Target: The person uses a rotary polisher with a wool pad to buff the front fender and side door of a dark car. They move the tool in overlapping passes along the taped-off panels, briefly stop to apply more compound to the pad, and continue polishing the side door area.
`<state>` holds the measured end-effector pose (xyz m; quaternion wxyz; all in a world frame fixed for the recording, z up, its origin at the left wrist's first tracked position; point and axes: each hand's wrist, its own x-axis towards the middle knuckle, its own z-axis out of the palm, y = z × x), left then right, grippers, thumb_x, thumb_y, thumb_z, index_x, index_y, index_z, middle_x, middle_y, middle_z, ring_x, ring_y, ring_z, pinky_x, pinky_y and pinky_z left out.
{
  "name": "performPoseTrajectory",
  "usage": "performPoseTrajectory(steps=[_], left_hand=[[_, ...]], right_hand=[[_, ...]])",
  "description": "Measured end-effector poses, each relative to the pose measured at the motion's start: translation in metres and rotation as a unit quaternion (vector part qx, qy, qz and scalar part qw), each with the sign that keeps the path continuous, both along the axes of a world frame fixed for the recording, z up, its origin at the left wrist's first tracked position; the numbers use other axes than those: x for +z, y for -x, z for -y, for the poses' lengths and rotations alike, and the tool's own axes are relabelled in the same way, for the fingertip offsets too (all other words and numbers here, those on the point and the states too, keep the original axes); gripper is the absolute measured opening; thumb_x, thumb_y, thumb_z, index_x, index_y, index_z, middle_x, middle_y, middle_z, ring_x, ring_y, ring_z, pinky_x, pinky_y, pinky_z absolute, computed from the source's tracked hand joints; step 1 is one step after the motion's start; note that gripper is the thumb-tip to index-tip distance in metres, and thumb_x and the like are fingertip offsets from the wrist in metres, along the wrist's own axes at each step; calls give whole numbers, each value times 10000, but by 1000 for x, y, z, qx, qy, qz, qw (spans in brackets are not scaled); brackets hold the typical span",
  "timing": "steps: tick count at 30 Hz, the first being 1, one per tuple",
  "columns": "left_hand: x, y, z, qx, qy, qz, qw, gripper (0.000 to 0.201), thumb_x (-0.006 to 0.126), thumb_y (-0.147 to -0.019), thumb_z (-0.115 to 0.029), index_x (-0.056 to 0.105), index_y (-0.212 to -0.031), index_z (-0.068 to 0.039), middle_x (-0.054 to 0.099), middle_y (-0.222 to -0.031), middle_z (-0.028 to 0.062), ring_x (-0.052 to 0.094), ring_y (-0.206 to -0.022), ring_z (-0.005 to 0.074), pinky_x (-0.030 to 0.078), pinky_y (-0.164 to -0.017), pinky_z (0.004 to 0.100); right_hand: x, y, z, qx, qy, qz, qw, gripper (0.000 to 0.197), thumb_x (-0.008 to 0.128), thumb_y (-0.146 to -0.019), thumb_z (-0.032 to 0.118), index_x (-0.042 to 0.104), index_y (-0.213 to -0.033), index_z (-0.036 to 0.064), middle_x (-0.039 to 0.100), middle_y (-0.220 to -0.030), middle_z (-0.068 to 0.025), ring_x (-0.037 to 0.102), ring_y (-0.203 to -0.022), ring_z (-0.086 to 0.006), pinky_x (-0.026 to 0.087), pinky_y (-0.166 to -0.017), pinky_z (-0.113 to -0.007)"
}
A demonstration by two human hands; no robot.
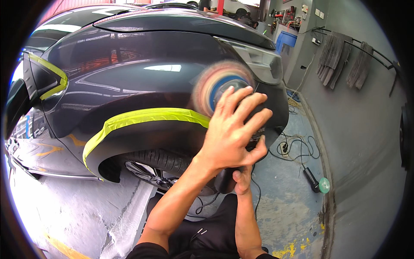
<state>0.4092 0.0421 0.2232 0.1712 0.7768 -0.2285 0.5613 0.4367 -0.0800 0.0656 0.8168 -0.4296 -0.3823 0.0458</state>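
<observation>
A car polisher [224, 180] with a round foam pad [202, 88] is held against the dark grey front fender [142, 82] of a car, just behind the headlight. The pad is blurred by spinning. Over the top of the tool's head lies my left hand [230, 134], fingers spread around it and gripping from above. Lower down, my right hand [243, 179] is closed on the black body of the polisher, partly hidden behind my left hand. Yellow-green masking tape [151, 114] lines the wheel arch trim beneath the pad.
A second polisher [317, 181] with a green pad lies on the floor at right, near looped black cables [297, 146]. Grey cloths [334, 54] hang from a wall rail. The front wheel [151, 170] is below the fender. A blue drum [286, 42] stands behind.
</observation>
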Motion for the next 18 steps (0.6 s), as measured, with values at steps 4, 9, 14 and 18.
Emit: performPoseTrajectory(steps=[4,9,14,18], left_hand=[[-7,-15,13,-39,-2,-5,999,512,788,-709,-224,742,-1206,-109,629,-1443,118,526,-1431,378,370,-1238,608],[-6,-16,11,-41,-7,-9,999,502,784,-719,-228,742,-1205,-113,632,-1439,111,529,-1431,374,369,-1244,606],[-1,3,-10,-8,-6,12,1000,506,782,-706,-258,752,-1195,-136,648,-1431,103,565,-1401,372,382,-1223,604],[-1,8,-15,-2,1,31,1000,509,782,-696,-270,757,-1185,-131,654,-1421,109,570,-1396,376,389,-1216,608]], right_hand=[[-23,-10,7,-67,-5,-22,998,1027,842,-859,576,427,-1546,-66,636,-1370,-186,654,-1219,-278,529,-1042,-414],[-28,-10,5,-49,-5,-50,998,1096,852,-833,587,404,-1596,-58,519,-1534,-150,521,-1398,-264,426,-1160,-411],[-10,1,-11,-19,7,-12,1000,921,861,-853,539,537,-1452,-81,634,-1387,-137,621,-1264,-244,487,-1076,-389],[-4,-1,-14,-15,15,16,1000,909,860,-867,542,534,-1446,-79,643,-1369,-133,635,-1239,-234,505,-1054,-386]])
